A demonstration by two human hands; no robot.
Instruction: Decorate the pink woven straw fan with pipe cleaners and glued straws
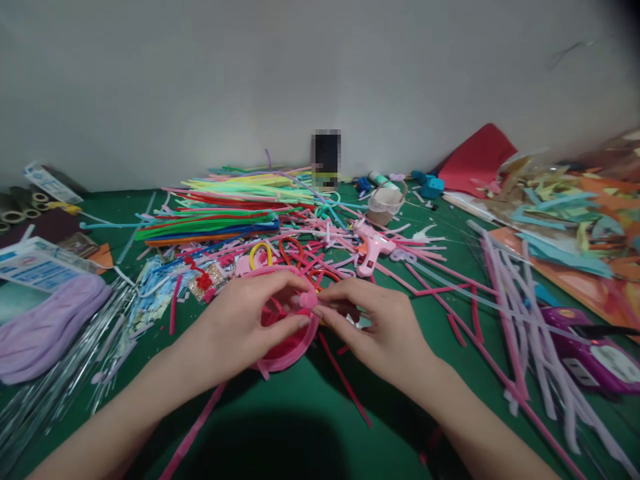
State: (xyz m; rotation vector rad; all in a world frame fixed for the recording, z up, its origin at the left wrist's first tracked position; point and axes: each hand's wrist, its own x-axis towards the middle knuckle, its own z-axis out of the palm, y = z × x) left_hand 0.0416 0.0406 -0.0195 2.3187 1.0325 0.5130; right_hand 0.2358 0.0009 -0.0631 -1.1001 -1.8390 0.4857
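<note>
In the middle of the head view, my left hand (250,310) curls its fingers and thumb around a small pink piece (309,300), which looks like coiled fuzzy stem. My right hand (377,313) pinches the same piece from the other side, thumb and fingertips pressed together. Just under my left hand is a round pink hoop-like form (295,360), with red and pink parts showing inside it. My hands cover part of that form, so whether the small piece is joined to it I cannot tell. A pink glue gun (371,248) lies beyond my right hand.
Bundles of coloured pipe cleaners (220,213) lie at the back, near a small pale basket (385,203). Pink and lilac stems (535,333) and a purple device (593,353) are at the right. Silver strips (75,353) and a lilac pad (53,323) lie left.
</note>
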